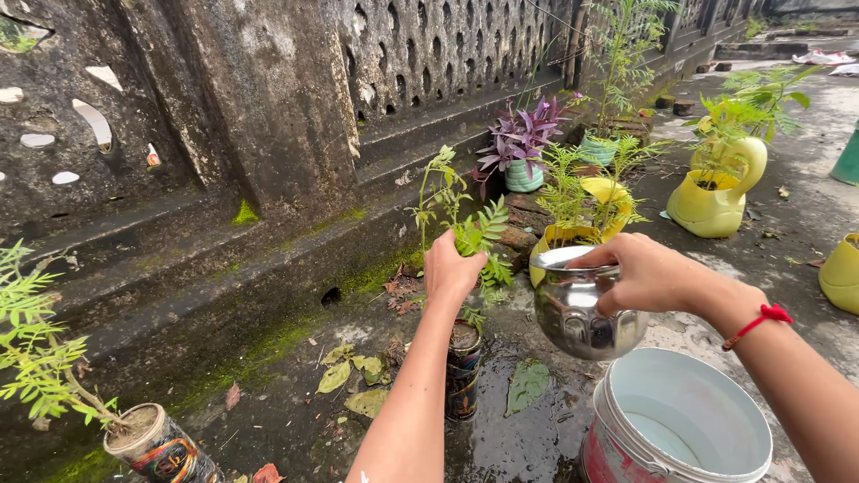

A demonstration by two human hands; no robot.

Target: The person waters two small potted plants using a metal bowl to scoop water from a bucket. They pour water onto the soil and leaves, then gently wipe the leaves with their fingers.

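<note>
The round steel water pot [573, 309] is tipped, its open mouth turned up and toward the wall, its rounded belly hanging down and toward the person. It is polished and mirror-bright, with a flared rim and dark reflections on its bulging side. It is held in the air above the wet concrete floor [805, 215], just over the far rim of the white plastic bucket [689, 420], which holds a little water.

The right hand [649, 273] grips the pot at the rim, fingers curled over the edge and closed on it; a red thread is tied at that wrist. The left hand [450, 268] is closed around the leafy stem of a small green plant [465, 228], which stands upright in a narrow dark printed can [463, 371] on the floor just left of the pot.

Fallen leaves lie around the can. Beyond the pot stand yellow jug planters [716, 201] and a purple-leaved plant [523, 139] along the foot of the mossy, pierced wall [268, 116]. Another printed can with a feathery plant [157, 443] sits near the floor's lower left corner.
</note>
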